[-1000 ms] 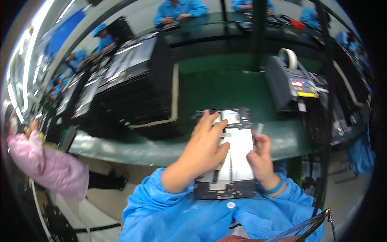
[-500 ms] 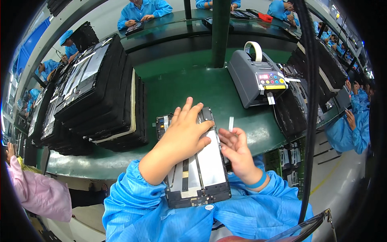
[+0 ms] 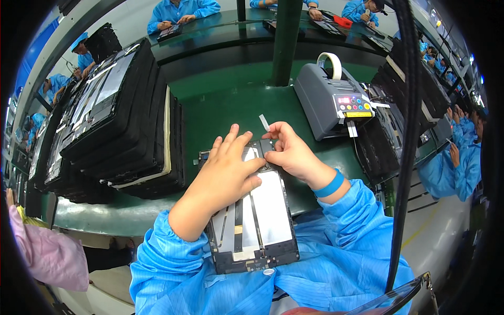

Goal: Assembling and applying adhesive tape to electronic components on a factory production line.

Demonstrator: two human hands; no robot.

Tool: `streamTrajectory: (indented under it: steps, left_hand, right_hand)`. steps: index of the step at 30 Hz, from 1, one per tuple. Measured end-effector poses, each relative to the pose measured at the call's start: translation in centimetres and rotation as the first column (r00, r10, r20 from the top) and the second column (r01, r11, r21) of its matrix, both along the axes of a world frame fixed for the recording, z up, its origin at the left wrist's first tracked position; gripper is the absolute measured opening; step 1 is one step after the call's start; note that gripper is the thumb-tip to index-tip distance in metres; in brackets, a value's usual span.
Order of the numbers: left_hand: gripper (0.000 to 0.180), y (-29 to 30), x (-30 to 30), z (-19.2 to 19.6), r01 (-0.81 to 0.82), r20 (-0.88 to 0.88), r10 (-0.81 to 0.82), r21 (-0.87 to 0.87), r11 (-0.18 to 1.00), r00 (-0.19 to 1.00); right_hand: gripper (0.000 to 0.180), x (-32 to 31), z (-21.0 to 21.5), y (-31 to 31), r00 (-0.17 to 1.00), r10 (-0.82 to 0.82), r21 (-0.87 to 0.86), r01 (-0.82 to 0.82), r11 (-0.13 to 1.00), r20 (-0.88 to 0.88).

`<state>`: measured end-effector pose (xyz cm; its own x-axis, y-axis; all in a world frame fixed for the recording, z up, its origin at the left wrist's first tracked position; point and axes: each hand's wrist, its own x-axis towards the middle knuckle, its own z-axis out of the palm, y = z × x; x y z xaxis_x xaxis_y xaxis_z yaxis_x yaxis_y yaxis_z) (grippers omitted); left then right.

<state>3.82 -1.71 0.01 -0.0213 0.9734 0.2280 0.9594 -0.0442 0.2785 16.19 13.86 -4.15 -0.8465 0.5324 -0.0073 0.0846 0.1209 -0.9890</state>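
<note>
An opened tablet (image 3: 273, 205), with a black frame, white-silver inner panels and dark ribbon cables, lies in front of me, its near end against my blue smock. My left hand (image 3: 223, 170) rests flat across its upper left part, fingers spread, hiding what is underneath. At the tablet's upper right corner, my right hand (image 3: 294, 157) is curled, with the thumb on the frame. A short whitish strip of tape (image 3: 264, 123) sticks up from its index fingertip. Whether it is pinched or only stuck there is hard to see.
A grey tape dispenser (image 3: 328, 100) with a tape roll stands at the back right. Tall stacks of black trays with tablet parts (image 3: 126, 121) rise on the left; more trays (image 3: 386, 136) lie right. A green post (image 3: 286, 47) and a black cable (image 3: 407, 131) cross the view. Co-workers sit around.
My right hand has moved left and away from me, from beside the tablet's right edge to its upper right corner, carrying the tape strip along. My left hand stays on the tablet.
</note>
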Motion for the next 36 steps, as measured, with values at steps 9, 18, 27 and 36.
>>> streamTrajectory:
  steps: [9, 18, 27, 36]
  left_hand:
    - [0.047, -0.5, 0.3, -0.2, 0.054, -0.145, -0.051, 0.017, 0.998, 0.988]
    - [0.048, -0.5, -0.3, -1.2, -0.046, -0.035, 0.047, 0.034, 0.998, 0.998]
    - [0.043, -0.3, -0.8, -1.6, 0.016, 0.085, -0.018, 0.023, 1.0, 0.996]
    - [0.043, -0.7, -0.6, -1.3, -0.025, 0.023, 0.025, 0.037, 0.999, 0.999]
  right_hand:
    - [0.046, 0.5, -1.8, 0.6, 0.984, 0.044, -0.245, -0.087, 0.966, -0.174]
    - [0.044, 1.2, -0.6, 0.6, 0.98, -0.011, -0.4, -0.071, 0.914, -0.198]
    - [0.042, 0.1, 0.1, 1.3, 0.992, 0.113, -0.216, -0.121, 0.969, -0.049]
    - [0.055, 0.3, 0.5, 1.5, 0.988, 0.151, -0.188, -0.154, 0.97, -0.029]
